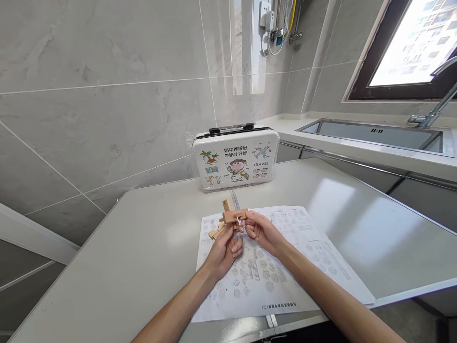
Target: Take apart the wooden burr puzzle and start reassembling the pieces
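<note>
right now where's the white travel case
In the head view the white travel case stands at the far edge of the table against the tiled wall, left of the sink.

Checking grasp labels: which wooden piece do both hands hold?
The level bar, pinched between left hand and right hand; another sticks up behind it, others lie on the paper.

wooden puzzle (233, 216): tan | case (235, 159): white, cartoon prints | sheet (278, 267): white, grey diagrams

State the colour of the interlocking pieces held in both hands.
The wooden pieces are pale tan, clearest in the head view.
</note>
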Available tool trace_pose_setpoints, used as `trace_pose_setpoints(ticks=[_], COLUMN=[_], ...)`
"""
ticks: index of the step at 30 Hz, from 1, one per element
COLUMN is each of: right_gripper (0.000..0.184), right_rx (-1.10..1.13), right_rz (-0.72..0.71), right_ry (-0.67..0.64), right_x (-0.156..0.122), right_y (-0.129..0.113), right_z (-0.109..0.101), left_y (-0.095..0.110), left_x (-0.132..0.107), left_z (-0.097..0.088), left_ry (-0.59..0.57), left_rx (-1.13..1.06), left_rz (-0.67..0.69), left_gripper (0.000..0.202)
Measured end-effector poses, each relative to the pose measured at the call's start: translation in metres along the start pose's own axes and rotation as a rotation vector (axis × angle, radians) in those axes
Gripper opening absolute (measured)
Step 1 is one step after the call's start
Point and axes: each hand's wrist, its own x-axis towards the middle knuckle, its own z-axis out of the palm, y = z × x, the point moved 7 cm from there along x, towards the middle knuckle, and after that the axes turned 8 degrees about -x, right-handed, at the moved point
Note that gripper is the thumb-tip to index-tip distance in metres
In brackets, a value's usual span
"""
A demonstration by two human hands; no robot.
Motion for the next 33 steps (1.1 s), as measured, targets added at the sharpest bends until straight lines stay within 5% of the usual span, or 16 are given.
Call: trace_pose_setpoints(ticks=[16, 28, 33], right_gripper=[0.043, 0.029, 0.023], right_rx=[-0.076, -0.060, -0.034], right_rz=[0.210, 0.137, 0.119], right_ry=[-0.014, -0.129, -0.151], right_x=[0.000, -0.004, -0.003], right_y=[0.017, 0.009, 0.012], right_z=[-0.003, 0.002, 0.000], left_y=[-0.013, -0.016, -0.016], left_x=[-0.009, -0.012, -0.013], left_z=[0.022, 0.021, 0.018], left_ry=[-0.224, -0.287, -0.291], left_rx=[0.178, 0.252, 0.310], left_rz=[-0.106, -0.145, -0.112], left_gripper=[0.032, 0.029, 0.044])
